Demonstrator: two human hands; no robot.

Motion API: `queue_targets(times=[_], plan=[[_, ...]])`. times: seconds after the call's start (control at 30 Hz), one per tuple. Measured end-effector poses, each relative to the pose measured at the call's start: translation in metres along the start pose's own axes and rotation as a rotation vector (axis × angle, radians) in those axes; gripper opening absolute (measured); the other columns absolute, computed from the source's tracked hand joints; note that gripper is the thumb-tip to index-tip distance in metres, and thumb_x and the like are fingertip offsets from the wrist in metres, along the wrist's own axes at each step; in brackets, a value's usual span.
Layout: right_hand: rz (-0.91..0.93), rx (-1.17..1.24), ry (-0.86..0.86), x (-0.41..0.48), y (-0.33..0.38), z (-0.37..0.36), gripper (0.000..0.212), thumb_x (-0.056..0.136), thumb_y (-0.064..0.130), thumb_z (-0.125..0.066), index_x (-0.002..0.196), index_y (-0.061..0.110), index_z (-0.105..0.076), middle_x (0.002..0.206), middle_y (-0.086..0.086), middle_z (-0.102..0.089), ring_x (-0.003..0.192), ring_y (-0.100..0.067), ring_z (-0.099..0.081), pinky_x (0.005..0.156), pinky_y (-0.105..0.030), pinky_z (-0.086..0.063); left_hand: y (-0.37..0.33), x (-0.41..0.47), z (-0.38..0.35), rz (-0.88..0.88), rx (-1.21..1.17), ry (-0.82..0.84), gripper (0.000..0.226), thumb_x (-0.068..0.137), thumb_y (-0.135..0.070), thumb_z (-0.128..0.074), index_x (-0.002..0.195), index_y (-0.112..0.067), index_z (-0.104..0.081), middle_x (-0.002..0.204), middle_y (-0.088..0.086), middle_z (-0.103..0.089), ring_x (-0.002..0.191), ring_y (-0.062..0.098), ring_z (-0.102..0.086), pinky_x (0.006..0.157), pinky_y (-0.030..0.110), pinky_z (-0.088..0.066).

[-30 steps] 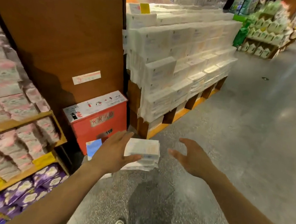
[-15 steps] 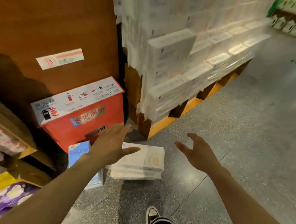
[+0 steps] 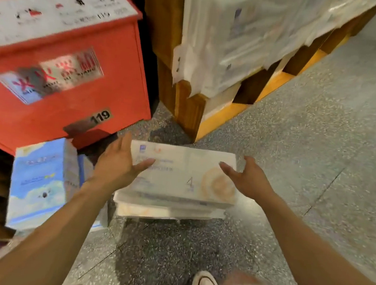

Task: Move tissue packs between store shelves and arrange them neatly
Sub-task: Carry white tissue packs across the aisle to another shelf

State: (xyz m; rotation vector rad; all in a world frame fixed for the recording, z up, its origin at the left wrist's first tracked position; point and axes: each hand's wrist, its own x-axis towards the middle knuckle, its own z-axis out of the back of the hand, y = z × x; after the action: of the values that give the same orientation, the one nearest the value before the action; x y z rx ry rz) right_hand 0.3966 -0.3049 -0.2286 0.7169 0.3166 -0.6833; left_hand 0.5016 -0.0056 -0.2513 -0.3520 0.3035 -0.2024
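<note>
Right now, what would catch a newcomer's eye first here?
A white tissue pack tops a small stack on the floor at centre, with the left grip and right grip, bare open hands, at its two ends. A bright red box marked 119 stands behind at upper left.

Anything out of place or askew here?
White tissue packs lie stacked on the floor, not on a shelf; the lower ones sit offset from the top one. A blue pack stands on the floor too, beside the red box. The plastic wrap above the wooden pallet hangs ragged at its lower edge.
</note>
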Motion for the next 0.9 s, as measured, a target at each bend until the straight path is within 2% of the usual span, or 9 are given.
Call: queue_targets(times=[0.1,0.2,0.27,0.37,0.5,0.63,0.73,0.83,0.9], plan=[[-0.132,0.068,0.055,0.038,-0.021,-0.031,0.114,0.079,0.079,-0.06,0.158,0.008,-0.018,0.155,-0.015,-0.043,0.135,-0.038,-0.048,0.096,-0.049,-0.05,0.023,0.019,-0.042,0.116,-0.095,-0.018,0.113,0.079,-0.075,-0.054,0.16,-0.014,-0.004,0.162,0.017,-0.024,0.144,0.039,-0.029,0.108,0.054,-0.036],[-0.194,0.332,0.109,0.059,-0.037,-0.056,0.083,0.077,0.074,-0.068,0.132,0.013,-0.058,0.117,-0.005,-0.071,0.101,-0.028,-0.069,0.07,-0.04,-0.058,0.038,0.03,-0.069,0.257,-0.259,0.051,0.123,0.071,-0.082,-0.052,0.16,-0.013,-0.002,0.158,0.021,-0.031,0.136,0.044,-0.042,0.105,0.051,-0.04],[-0.177,0.483,0.086,0.062,-0.04,-0.067,0.058,0.081,0.063,-0.072,0.112,0.013,-0.068,0.098,-0.002,-0.075,0.083,-0.018,-0.071,0.06,-0.029,-0.055,0.041,0.032,-0.079,0.341,-0.364,0.083,0.114,0.075,-0.082,-0.053,0.157,-0.013,-0.014,0.149,0.019,-0.046,0.13,0.041,-0.049,0.1,0.046,-0.042],[-0.103,0.583,0.025,0.054,-0.033,-0.071,0.031,0.087,0.049,-0.074,0.099,0.021,-0.066,0.09,0.005,-0.072,0.078,-0.012,-0.068,0.057,-0.023,-0.052,0.036,0.029,-0.081,0.366,-0.423,0.056,0.087,0.084,-0.075,-0.055,0.146,-0.017,-0.036,0.128,0.007,-0.062,0.119,0.034,-0.058,0.093,0.041,-0.045],[-0.023,0.628,-0.038,0.035,-0.012,-0.046,0.027,0.084,0.045,-0.078,0.097,0.023,-0.068,0.089,0.005,-0.074,0.076,-0.011,-0.071,0.056,-0.023,-0.054,0.023,0.014,-0.061,0.341,-0.585,-0.046,0.072,0.082,-0.073,-0.061,0.136,-0.027,-0.05,0.11,-0.008,-0.066,0.1,0.018,-0.063,0.082,0.035,-0.048],[0.044,0.657,-0.063,-0.007,0.034,0.02,0.026,0.082,0.042,-0.081,0.096,0.022,-0.07,0.088,0.005,-0.076,0.067,-0.006,-0.073,0.054,-0.023,-0.056,0.013,-0.017,0.005,0.342,-0.728,-0.16,0.062,0.076,-0.072,-0.069,0.124,-0.034,-0.058,0.111,-0.015,-0.069,0.101,0.01,-0.066,0.089,0.039,-0.054],[0.094,0.645,-0.029,-0.059,0.086,0.081,0.038,0.08,0.044,-0.082,0.107,0.021,-0.069,0.095,0.003,-0.076,0.076,-0.012,-0.075,0.059,-0.028,-0.059,-0.003,-0.052,0.088,0.398,-0.82,-0.231,0.092,0.064,-0.079,-0.075,0.136,-0.028,-0.05,0.12,-0.011,-0.07,0.107,0.013,-0.068,0.094,0.044,-0.055],[0.107,0.671,0.004,-0.121,0.14,0.144,0.049,0.078,0.044,-0.083,0.115,0.016,-0.068,0.101,-0.002,-0.077,0.084,-0.021,-0.076,0.064,-0.034,-0.061,-0.029,-0.103,0.19,0.408,-0.884,-0.266,0.053,0.083,-0.051,-0.077,0.123,-0.022,-0.057,0.1,-0.016,-0.069,0.086,0.0,-0.066,0.08,0.031,-0.051],[0.121,0.691,0.024,-0.167,0.175,0.186,0.053,0.075,0.044,-0.084,0.115,0.014,-0.068,0.101,-0.002,-0.077,0.084,-0.021,-0.076,0.065,-0.034,-0.061,-0.042,-0.139,0.257,0.411,-0.886,-0.252,0.042,0.084,-0.053,-0.074,0.116,-0.027,-0.062,0.101,-0.014,-0.071,0.09,0.007,-0.068,0.081,0.034,-0.053]])
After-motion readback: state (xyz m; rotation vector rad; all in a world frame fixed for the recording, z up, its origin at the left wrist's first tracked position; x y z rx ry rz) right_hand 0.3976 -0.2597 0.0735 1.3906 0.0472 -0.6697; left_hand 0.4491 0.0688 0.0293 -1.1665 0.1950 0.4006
